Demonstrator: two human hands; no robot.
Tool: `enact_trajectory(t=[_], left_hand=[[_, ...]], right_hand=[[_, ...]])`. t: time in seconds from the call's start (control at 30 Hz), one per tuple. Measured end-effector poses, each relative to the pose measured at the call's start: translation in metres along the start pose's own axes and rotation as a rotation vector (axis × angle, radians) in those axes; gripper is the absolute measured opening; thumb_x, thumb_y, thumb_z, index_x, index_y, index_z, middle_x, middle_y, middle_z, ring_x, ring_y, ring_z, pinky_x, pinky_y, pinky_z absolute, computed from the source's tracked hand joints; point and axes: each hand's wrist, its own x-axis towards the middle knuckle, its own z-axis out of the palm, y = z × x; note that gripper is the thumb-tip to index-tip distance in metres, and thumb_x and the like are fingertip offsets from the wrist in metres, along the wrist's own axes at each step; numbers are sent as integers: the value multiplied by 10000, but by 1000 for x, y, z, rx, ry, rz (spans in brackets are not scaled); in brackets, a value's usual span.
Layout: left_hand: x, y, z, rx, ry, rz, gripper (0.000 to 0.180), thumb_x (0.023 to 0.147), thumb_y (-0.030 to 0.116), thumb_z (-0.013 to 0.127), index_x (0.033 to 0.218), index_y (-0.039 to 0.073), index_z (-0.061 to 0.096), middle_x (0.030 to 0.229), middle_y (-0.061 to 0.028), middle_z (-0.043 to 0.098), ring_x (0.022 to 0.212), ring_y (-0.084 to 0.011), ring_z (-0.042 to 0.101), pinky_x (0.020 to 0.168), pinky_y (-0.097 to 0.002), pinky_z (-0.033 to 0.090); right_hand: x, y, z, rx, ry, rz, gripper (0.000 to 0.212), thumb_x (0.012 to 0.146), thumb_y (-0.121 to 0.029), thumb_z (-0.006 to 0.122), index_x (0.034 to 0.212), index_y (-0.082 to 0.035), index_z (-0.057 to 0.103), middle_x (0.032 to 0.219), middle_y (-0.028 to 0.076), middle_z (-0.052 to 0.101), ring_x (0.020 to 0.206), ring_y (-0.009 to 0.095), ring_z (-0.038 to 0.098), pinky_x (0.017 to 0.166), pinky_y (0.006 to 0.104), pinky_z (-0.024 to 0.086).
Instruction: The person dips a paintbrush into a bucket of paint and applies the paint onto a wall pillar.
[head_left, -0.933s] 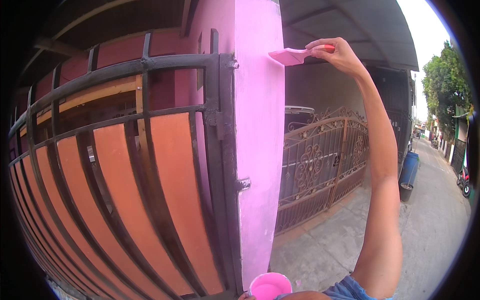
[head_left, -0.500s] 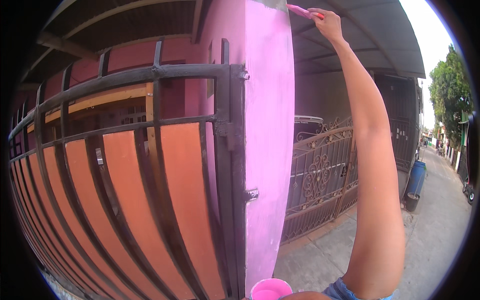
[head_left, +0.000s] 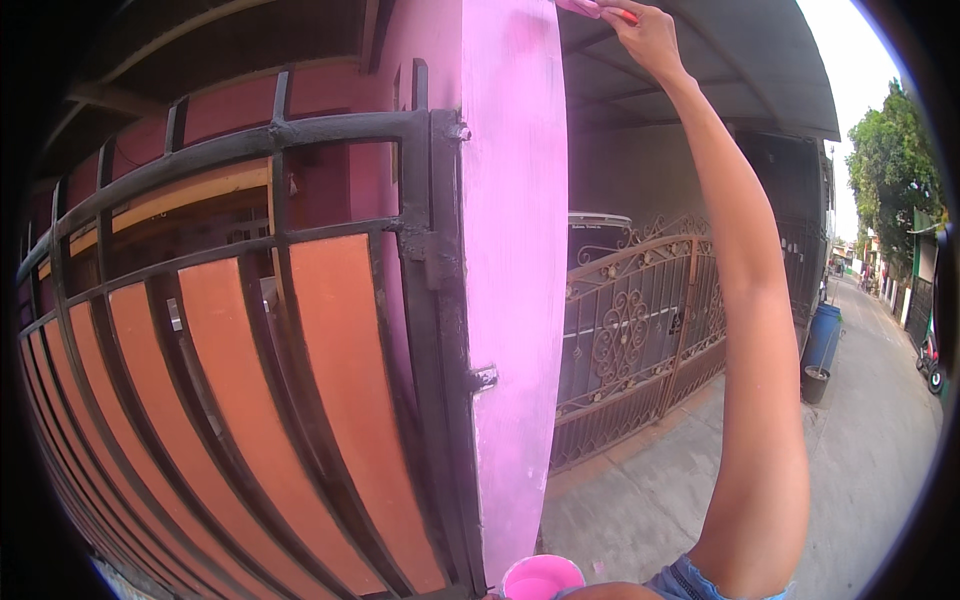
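My right hand (head_left: 647, 40) is raised high at the top of the view, its fingers closed round the orange handle of a paintbrush (head_left: 580, 7). The brush head is coated in pink and lies by the right edge of a pink-painted pillar (head_left: 512, 250), cut off by the top of the picture. Streaks and paler patches show on the pillar's face. Low down, a pink bucket (head_left: 542, 575) with bright pink paint in it stands out at the bottom edge. A bit of bare skin shows beside the bucket, but my left hand is not in view.
A black metal gate with orange panels (head_left: 340, 380) fills the left side, its latch plate (head_left: 483, 378) against the pillar. Behind my arm stands a brown ornamental gate (head_left: 640, 340). A blue barrel (head_left: 822, 335) and a dark pot (head_left: 815, 384) line the lane at right.
The view has shifted, so the pillar and gate sit further left and slightly higher. My right hand and the brush have moved up and a little left, the brush partly leaving the picture.
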Motion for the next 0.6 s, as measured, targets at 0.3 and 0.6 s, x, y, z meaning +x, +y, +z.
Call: enact_trajectory(t=[0.3,0.6], left_hand=[[-2,-6,-8,8,-13,-8,130,858,132,591,915,124,475,893,-34,509,830,-193,568,668,-472,571],[-2,-13,-8,27,-12,-10,107,859,115,587,882,122,482,875,-27,507,837,-182,563,680,-481,575]], right_hand=[[-39,-24,9,150,-295,36,221,825,-132,639,1030,-69,692,855,165,684,749,256,658,730,293,498],[-119,-84,-87,299,-889,133,185,771,-59,672,944,-10,713,881,129,707,788,213,665,787,293,497]])
